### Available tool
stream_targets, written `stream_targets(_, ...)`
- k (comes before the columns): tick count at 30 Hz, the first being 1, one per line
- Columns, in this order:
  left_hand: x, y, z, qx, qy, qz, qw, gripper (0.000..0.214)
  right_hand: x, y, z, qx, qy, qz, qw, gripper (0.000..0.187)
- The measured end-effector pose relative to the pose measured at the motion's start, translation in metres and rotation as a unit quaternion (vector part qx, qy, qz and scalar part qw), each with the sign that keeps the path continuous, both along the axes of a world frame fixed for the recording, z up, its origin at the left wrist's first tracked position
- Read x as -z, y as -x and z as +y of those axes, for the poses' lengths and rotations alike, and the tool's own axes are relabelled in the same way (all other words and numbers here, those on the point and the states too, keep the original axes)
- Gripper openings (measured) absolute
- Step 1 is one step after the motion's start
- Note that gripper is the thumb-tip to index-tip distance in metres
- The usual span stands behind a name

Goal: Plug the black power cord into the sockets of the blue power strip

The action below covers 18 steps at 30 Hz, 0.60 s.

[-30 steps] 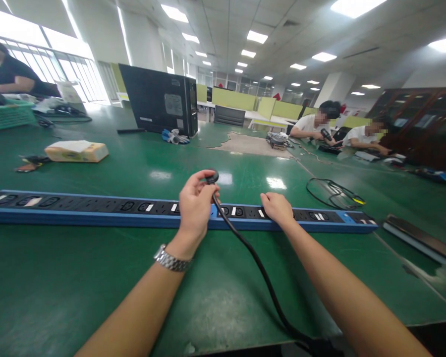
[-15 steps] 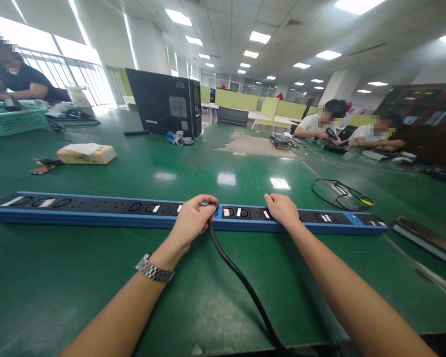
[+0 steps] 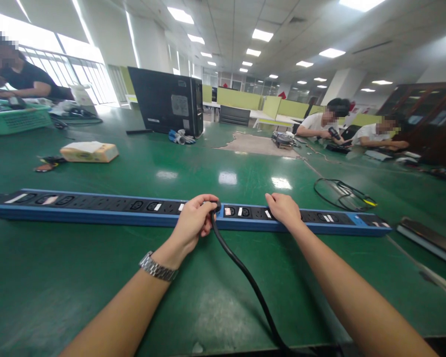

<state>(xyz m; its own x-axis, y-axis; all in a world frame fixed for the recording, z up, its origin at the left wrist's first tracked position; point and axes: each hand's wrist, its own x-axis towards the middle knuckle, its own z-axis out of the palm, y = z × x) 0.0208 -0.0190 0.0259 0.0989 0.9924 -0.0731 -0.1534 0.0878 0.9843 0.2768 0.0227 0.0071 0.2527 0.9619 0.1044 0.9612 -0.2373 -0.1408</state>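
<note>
A long blue power strip [image 3: 107,218] with black sockets lies across the green table in front of me. My left hand [image 3: 195,218], with a metal watch on the wrist, is closed on the plug end of a black power cord [image 3: 250,282], at the middle of the strip. Most of the plug is hidden by my fingers. From there the cord curves down to the table's near edge. My right hand [image 3: 282,208] grips the strip right of the middle, its thumb at the far side and its other fingers mostly hidden. White and pinkish labels mark several sockets.
Beyond the strip are a tissue pack [image 3: 89,152], a black computer case [image 3: 163,101], gloves [image 3: 182,137] and a coiled black cable [image 3: 342,193]. A dark bar [image 3: 429,240] lies at the right. A green basket [image 3: 18,119] stands far left. Several people sit around the table.
The whole view has shifted slightly to the right. Both hands stay in place on the strip and the plug, with hardly any visible movement.
</note>
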Motion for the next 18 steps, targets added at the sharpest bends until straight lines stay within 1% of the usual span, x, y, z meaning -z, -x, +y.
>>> stream_targets(3, 0.003, 0.0, 0.003, 0.001, -0.006, 0.013, 1.0, 0.023, 0.0, 0.0, 0.0, -0.001, -0.001, -0.004, 1.0, 0.056)
stream_targets(9, 0.007, -0.001, 0.001, 0.033, -0.027, 0.088, 0.995, 0.023, 0.0, -0.001, 0.0, -0.005, -0.007, -0.006, 1.0, 0.055)
stream_targets(13, 0.01, -0.002, 0.002, 0.033, -0.039, 0.119, 0.992, 0.024, 0.0, 0.0, 0.0, -0.002, -0.005, -0.004, 1.0, 0.055)
stream_targets(16, 0.006, -0.001, 0.005, 0.021, -0.055, 0.151, 0.987, 0.025, 0.0, -0.001, -0.001, 0.0, -0.004, 0.0, 1.0, 0.055)
stream_targets(18, 0.0, 0.001, 0.0, -0.006, -0.108, 0.195, 0.975, 0.028, 0.0, -0.001, -0.001, -0.002, -0.008, 0.001, 1.0, 0.054)
